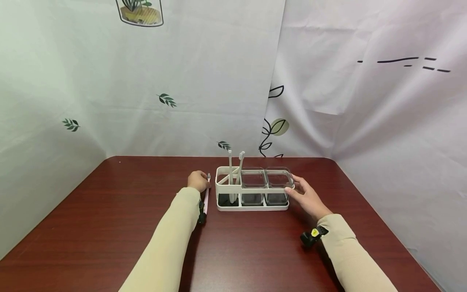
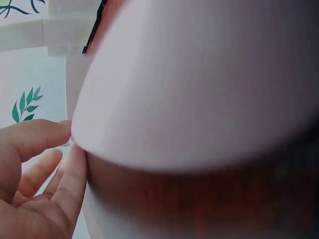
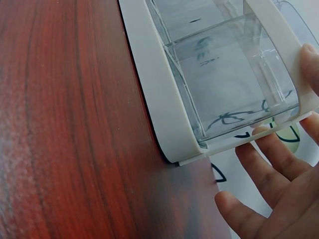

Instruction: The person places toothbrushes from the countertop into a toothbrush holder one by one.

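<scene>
Just left of the white toothbrush holder, my left hand pinches a pale pink toothbrush between thumb and fingers. Its handle looms large and blurred in the left wrist view. My right hand grips the holder's right end, with the thumb on the upper rail and the fingers around the side. Two white toothbrushes, one upright and one leaning, stand in the holder's left compartment. Two clear cups, a middle one and a right one, sit beside them.
The holder stands on a dark red wooden table. White cloth with leaf prints hangs behind the table and along its sides. Each wrist carries a small black camera, the right one showing a yellow mark.
</scene>
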Demonstrator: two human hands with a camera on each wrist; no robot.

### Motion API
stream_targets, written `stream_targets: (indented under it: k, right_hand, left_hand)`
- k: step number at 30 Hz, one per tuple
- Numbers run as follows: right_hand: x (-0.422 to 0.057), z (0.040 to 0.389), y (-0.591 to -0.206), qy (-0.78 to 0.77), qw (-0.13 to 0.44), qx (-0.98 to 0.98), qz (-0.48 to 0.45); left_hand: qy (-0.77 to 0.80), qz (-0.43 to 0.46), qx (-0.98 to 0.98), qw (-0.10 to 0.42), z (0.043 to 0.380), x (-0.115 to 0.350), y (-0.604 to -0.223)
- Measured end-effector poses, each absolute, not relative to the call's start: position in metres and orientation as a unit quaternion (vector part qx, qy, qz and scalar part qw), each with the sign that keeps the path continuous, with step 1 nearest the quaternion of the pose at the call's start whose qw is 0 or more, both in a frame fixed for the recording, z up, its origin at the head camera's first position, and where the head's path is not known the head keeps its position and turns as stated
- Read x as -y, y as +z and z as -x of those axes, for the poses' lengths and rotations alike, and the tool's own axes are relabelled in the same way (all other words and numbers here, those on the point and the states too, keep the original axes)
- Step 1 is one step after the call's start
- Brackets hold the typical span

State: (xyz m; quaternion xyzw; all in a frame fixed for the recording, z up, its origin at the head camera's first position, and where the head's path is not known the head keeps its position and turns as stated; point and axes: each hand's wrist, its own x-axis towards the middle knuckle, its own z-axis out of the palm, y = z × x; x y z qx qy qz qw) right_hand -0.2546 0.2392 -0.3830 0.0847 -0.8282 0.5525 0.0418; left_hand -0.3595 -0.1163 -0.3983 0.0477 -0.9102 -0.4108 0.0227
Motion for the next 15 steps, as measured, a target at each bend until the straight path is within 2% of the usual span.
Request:
stream_targets:
  k: [15]
  right_hand:
    - [-0.2386, 0.2555, -0.3850, 0.550, 0.046, 0.829, -0.088]
  left_hand:
    - [-0.448, -0.070, 0.891, 0.021, 0.3542, 0.1111, -0.3946]
